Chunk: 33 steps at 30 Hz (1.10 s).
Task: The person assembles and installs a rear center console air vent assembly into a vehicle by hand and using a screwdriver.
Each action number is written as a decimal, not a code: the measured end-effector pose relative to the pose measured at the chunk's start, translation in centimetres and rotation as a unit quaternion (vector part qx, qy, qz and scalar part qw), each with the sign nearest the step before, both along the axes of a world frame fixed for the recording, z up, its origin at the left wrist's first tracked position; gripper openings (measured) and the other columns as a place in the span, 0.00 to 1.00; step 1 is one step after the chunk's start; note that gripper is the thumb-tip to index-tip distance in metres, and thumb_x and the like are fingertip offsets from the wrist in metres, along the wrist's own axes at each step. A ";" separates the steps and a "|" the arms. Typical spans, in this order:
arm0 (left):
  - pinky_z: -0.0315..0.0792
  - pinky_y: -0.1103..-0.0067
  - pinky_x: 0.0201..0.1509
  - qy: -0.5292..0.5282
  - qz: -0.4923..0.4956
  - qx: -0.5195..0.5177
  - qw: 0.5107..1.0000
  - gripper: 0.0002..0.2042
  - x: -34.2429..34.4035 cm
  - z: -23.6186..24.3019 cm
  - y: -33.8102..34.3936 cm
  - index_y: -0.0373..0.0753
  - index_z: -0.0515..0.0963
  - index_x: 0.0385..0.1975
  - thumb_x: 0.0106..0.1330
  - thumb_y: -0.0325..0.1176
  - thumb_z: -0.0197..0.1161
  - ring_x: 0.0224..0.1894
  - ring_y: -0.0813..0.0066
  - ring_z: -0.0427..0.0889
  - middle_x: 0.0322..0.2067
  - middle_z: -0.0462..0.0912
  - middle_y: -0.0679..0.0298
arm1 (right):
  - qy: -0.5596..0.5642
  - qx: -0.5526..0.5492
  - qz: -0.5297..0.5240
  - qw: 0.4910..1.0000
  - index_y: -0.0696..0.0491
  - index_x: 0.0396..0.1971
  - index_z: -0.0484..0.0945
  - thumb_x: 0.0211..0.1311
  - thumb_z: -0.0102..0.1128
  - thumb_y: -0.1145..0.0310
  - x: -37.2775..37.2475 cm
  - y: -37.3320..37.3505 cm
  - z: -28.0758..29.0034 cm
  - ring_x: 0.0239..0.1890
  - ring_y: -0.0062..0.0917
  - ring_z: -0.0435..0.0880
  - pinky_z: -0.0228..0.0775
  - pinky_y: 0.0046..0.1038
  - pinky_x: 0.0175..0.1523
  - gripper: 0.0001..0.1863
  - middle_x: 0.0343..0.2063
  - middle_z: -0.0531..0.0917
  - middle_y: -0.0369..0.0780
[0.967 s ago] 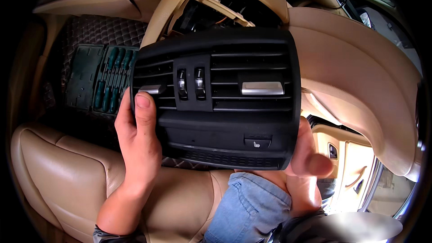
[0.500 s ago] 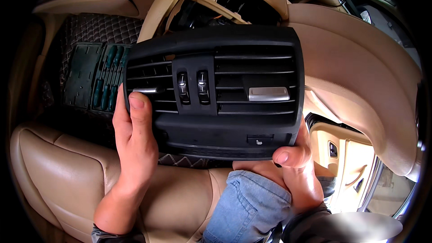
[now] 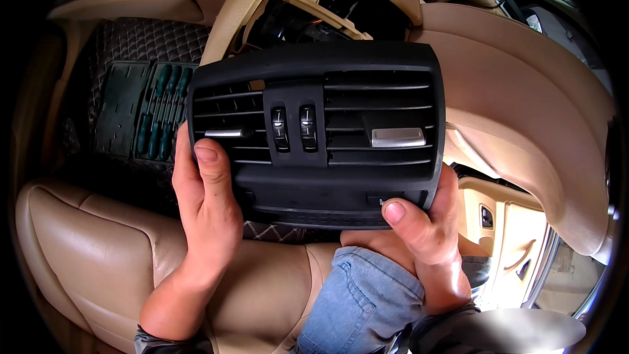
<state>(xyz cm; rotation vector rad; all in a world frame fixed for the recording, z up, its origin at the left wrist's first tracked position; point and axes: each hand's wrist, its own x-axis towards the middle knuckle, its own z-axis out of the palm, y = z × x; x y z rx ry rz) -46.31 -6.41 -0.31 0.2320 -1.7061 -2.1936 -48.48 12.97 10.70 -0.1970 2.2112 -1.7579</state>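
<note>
Nearest the camera, a knee in blue jeans (image 3: 357, 301) rises from the lower edge, with the tan leather seat (image 3: 85, 236) to its left. Just above it both hands grip a black air vent panel (image 3: 318, 134), held up facing the camera with its long axis running left to right.

The left hand (image 3: 203, 216) is clamped on the panel's lower left corner, thumb lying upright on the front beside the left slats and the other fingers hidden behind. The right hand (image 3: 426, 236) is clamped on the lower right corner, thumb (image 3: 396, 213) pressed on the bottom edge, the rest wrapped round the back. Both hands sit under the panel, so it stands above and between them, neither hand clearly nearer its middle.

Behind the panel, a green screwdriver set (image 3: 147, 118) lies on the quilted floor mat (image 3: 141, 42) to the left. Farther off is an open hole in the tan console (image 3: 314, 6), directly above the panel's top edge.
</note>
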 end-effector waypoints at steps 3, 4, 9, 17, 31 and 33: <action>0.59 0.90 0.41 -0.002 0.030 -0.010 0.999 0.22 -0.3 0.5 0.4 0.33 0.67 0.51 0.73 0.49 0.43 0.33 0.88 0.62 0.31 0.68 0.73 | 0.009 -0.003 0.011 1.000 0.66 0.52 0.68 0.49 0.65 0.70 0.0 0.3 -0.3 0.45 0.21 0.74 0.64 0.23 0.53 0.30 0.43 0.79 0.41; 0.59 0.90 0.41 -0.003 0.030 -0.011 0.999 0.22 -0.2 0.5 0.2 0.33 0.67 0.51 0.73 0.49 0.43 0.33 0.88 0.62 0.31 0.68 0.73 | 0.007 -0.008 0.019 1.000 0.66 0.53 0.67 0.49 0.64 0.70 -0.1 0.3 -0.4 0.46 0.21 0.74 0.64 0.23 0.54 0.30 0.43 0.79 0.42; 0.60 0.91 0.43 -0.017 0.019 0.011 1.000 0.21 -0.4 0.4 0.0 0.34 0.67 0.50 0.74 0.48 0.43 0.34 0.89 0.62 0.32 0.68 0.74 | 0.014 -0.077 0.030 0.996 0.66 0.54 0.66 0.49 0.64 0.72 -0.1 0.0 -0.4 0.48 0.22 0.73 0.62 0.23 0.56 0.31 0.44 0.78 0.42; 0.57 0.91 0.39 -0.009 0.013 0.016 1.000 0.20 -0.1 0.0 0.0 0.34 0.68 0.48 0.74 0.48 0.43 0.31 0.90 0.59 0.29 0.66 0.75 | -0.104 -0.136 0.019 0.985 0.66 0.50 0.72 0.46 0.67 0.76 -0.5 0.2 -0.3 0.50 0.23 0.75 0.61 0.24 0.58 0.28 0.46 0.79 0.43; 0.57 0.93 0.37 -0.040 0.003 0.008 0.999 0.21 -0.3 0.1 -0.9 0.33 0.66 0.50 0.73 0.48 0.45 0.30 0.91 0.59 0.28 0.65 0.76 | -0.121 -0.220 0.010 0.968 0.64 0.45 0.77 0.39 0.72 0.79 -0.8 1.1 -2.3 0.45 0.21 0.78 0.66 0.23 0.53 0.27 0.41 0.82 0.42; 0.56 0.83 0.62 -0.073 -0.008 -0.048 0.996 0.26 0.1 0.5 -0.6 0.29 0.62 0.59 0.75 0.48 0.37 0.54 0.79 0.67 0.53 0.71 0.62 | -0.131 -0.224 -0.003 0.966 0.63 0.46 0.76 0.39 0.71 0.79 -0.6 0.7 -1.8 0.45 0.21 0.78 0.66 0.23 0.54 0.27 0.42 0.82 0.42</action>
